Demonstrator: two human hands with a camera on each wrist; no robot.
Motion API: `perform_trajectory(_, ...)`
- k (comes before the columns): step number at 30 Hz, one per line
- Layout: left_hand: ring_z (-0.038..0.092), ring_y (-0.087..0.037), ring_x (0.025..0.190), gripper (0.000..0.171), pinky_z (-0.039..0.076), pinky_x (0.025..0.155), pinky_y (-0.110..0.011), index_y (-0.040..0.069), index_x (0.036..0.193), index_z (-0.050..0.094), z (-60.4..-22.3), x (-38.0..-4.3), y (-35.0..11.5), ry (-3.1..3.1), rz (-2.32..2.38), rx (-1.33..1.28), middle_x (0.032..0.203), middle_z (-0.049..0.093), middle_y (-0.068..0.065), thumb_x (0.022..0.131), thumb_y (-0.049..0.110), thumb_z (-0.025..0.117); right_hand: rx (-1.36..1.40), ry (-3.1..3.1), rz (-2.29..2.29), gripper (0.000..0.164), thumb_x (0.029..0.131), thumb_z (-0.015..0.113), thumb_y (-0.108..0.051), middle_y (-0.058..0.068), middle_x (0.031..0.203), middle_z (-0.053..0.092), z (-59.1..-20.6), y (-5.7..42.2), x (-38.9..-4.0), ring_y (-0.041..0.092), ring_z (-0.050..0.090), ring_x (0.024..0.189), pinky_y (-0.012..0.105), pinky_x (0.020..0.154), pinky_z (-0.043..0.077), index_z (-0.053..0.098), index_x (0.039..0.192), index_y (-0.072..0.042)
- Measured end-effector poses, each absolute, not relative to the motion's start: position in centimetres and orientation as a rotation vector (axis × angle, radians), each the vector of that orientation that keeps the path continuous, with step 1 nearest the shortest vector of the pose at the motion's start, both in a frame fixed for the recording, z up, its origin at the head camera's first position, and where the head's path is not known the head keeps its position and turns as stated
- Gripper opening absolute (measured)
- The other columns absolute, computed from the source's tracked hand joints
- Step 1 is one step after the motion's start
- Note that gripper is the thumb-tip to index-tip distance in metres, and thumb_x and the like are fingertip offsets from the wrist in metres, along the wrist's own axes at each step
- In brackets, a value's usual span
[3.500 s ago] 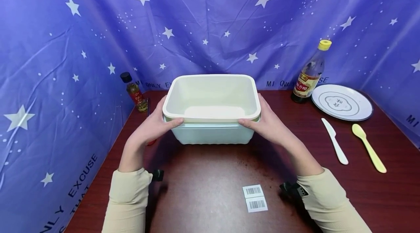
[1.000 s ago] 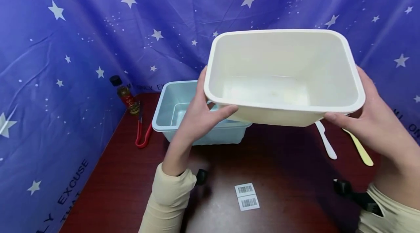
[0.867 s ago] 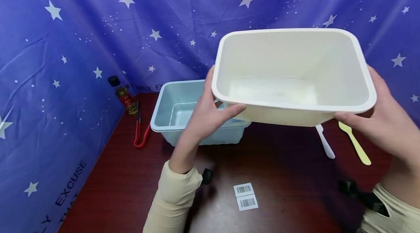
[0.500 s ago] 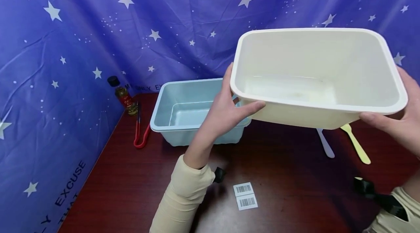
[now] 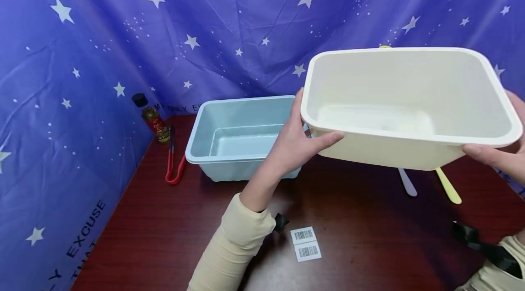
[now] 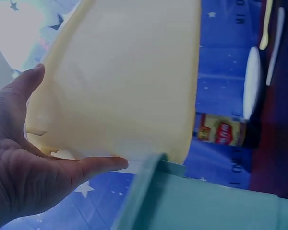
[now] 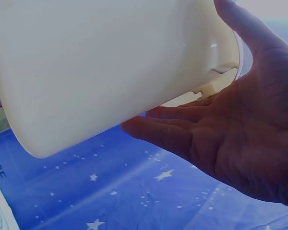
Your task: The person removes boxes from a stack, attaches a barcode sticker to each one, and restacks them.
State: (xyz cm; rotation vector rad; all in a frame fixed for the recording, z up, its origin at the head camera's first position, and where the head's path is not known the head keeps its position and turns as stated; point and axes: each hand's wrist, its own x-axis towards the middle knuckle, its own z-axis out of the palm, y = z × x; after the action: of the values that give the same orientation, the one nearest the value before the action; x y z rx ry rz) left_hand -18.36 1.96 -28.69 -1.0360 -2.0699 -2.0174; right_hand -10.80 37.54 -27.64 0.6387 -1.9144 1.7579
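A cream plastic bin point(image 5: 393, 150) is held up above the table at the right, its opening tilted toward me. My left hand point(image 5: 293, 143) grips its left end, thumb on the front just under the rim. At the opposite end my right hand point(image 5: 502, 156) grips it the same way, partly cut off by the frame edge. Below and left of it, a light blue bin point(image 5: 229, 168) sits on the table, overlapped by my left hand and forearm. In the right wrist view the fingers point(image 7: 168, 136) lie along the cream bin's end wall.
Red-handled tongs point(image 5: 175, 172) and a small black-capped bottle point(image 5: 152, 120) stand left. A barcode card point(image 5: 305, 243) lies in front. Right, a pale handle point(image 5: 407, 184) and a yellow handle point(image 5: 449, 188) show under the cream bin. A sauce bottle point(image 6: 223, 130) and plate point(image 6: 252, 81) are behind.
Both hands lifted the cream bin out of the blue bin and carried it right. In the last half second it has moved slightly farther right and down. The blue bin stayed in place.
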Motion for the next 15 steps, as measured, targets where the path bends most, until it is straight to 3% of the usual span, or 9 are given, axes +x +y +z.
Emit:
perform_trajectory(4,0.049,-0.015,0.128,0.102,0.049,0.099,-0.038,0.034,0.159,0.017,-29.8,-18.6,1.2,-2.112,-2.052,-0.955,0.135,0.053,0.007,0.084,0.022,0.085,0.578,-2.081,1.672,0.090,0.065,0.065,0.031,0.010,0.113,0.064,-27.6,36.9,-11.7,0.011,0.065,0.094,0.012,0.074,0.051,0.043,0.148,0.003)
perform_trajectory(9,0.046,-0.018,0.133,0.104,0.049,0.099,-0.040,0.037,0.160,0.014,-30.9,-19.0,-0.1,-2.156,-2.062,-0.875,0.139,0.051,0.006,0.084,0.027,0.084,0.467,-2.444,1.394,0.090,0.079,0.066,0.023,0.003,0.114,0.059,-27.3,35.9,-12.2,0.005,0.063,0.092,0.013,0.070,0.051,0.034,0.155,-0.012)
perform_trajectory(15,0.044,-0.014,0.135,0.105,0.048,0.101,-0.042,0.037,0.161,0.012,-31.5,-19.6,-1.6,-2.156,-2.039,-0.855,0.143,0.048,0.004,0.085,0.026,0.083,0.476,-2.545,1.383,0.092,0.087,0.065,0.017,0.006,0.124,0.051,-27.5,34.1,-13.0,0.009,0.057,0.102,0.013,0.074,0.050,0.023,0.160,-0.019)
